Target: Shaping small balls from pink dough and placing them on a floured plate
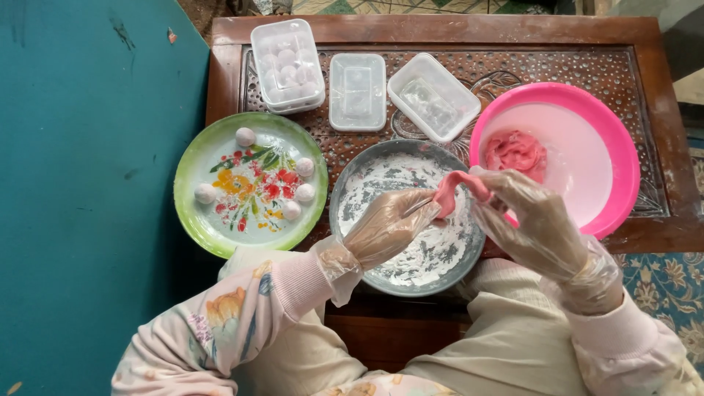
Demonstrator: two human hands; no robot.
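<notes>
Both my hands wear thin clear plastic gloves. My left hand (pixel 385 229) and my right hand (pixel 532 220) together pinch a strip of pink dough (pixel 455 187) and stretch it over a grey plate (pixel 352 172) dusted with white flour. More pink dough (pixel 515 152) lies in a pink bowl (pixel 609 139) at the right. On the left, a green floral plate (pixel 202 220) carries several small white floured balls (pixel 246 136).
Three clear plastic boxes stand at the table's far side: a lidded box (pixel 287 64) full of white balls, a shut box (pixel 357 92) and an open box (pixel 433 97). The carved wooden table (pixel 513 66) borders a teal wall (pixel 88 183) on the left. Patterned carpet (pixel 660 286) lies at the right.
</notes>
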